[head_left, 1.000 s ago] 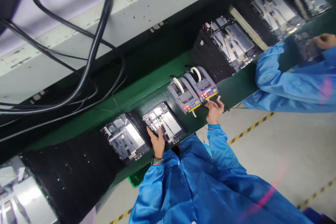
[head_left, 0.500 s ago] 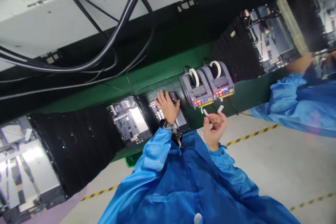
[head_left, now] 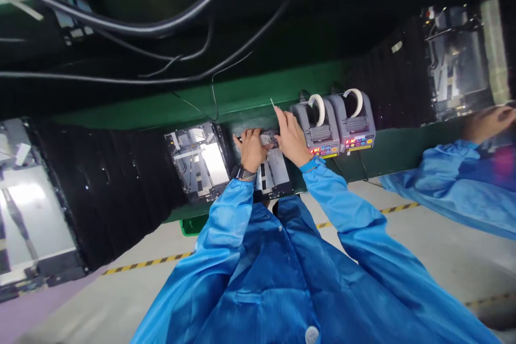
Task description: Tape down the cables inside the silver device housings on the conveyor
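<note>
An electronic assembly (head_left: 278, 166), with silver plates, black strips and a dark frame, lies on the green bench in front of me. My left hand (head_left: 252, 151), a watch at its wrist, rests on the assembly's upper part, fingers bent and somewhat apart. Beside it, my right hand (head_left: 292, 138) reaches over the right upper edge, its thumb low near the left thumb. A thin white tape strip (head_left: 272, 102) sticks up from the right index fingertip. What lies under both sets of fingertips is hidden. Two grey tape dispensers, one nearer (head_left: 320, 131) and one farther (head_left: 357, 123), stand right of that hand.
A similar assembly (head_left: 197, 161) lies to the left, beside a black ribbed belt cover (head_left: 108, 183). Black cables (head_left: 153, 79) hang across the top. At far right is a co-worker's blue sleeve (head_left: 451, 166). A green bin (head_left: 193, 226) shows below the bench edge.
My right hand has moved left and up from before the dispensers to the assembly; one of its two tape strips no longer shows. My left hand's spread fingers have bent. The view has shifted.
</note>
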`<state>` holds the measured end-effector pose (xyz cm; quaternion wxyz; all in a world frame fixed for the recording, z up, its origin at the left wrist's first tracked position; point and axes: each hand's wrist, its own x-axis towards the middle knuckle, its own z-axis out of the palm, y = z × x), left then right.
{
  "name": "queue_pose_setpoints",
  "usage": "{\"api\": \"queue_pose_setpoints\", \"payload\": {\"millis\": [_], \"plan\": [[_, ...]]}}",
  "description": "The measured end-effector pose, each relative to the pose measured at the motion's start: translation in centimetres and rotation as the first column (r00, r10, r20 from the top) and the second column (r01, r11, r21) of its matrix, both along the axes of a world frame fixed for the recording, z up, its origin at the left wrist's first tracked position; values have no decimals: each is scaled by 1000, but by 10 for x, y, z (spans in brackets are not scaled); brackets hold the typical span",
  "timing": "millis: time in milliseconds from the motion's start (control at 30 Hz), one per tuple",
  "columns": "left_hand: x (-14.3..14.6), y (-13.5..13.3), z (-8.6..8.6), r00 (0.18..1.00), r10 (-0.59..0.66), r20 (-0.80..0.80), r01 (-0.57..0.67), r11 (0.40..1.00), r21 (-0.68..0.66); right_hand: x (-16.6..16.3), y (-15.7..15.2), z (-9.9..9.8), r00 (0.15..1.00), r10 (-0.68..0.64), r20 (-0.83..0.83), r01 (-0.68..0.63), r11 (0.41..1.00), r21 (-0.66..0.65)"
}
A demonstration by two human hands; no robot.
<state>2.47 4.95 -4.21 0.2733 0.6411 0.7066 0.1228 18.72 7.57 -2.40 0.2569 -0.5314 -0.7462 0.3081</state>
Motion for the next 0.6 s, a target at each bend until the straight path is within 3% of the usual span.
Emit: {"api": "queue_pose_setpoints", "payload": {"millis": [100,300,600], "plan": [[-1,4,8,999,5,-36,-8,996,-94,3,12,0,985,90,150,-88,996,-20],[1,10,27,987,-20,-161,-28,958,-285,5,16,17,891,239,385,-216,971,-103],[2,18,26,994,-12,-111,-26,940,-339,3,15,29,864,314,394,-287,949,-128]]}}
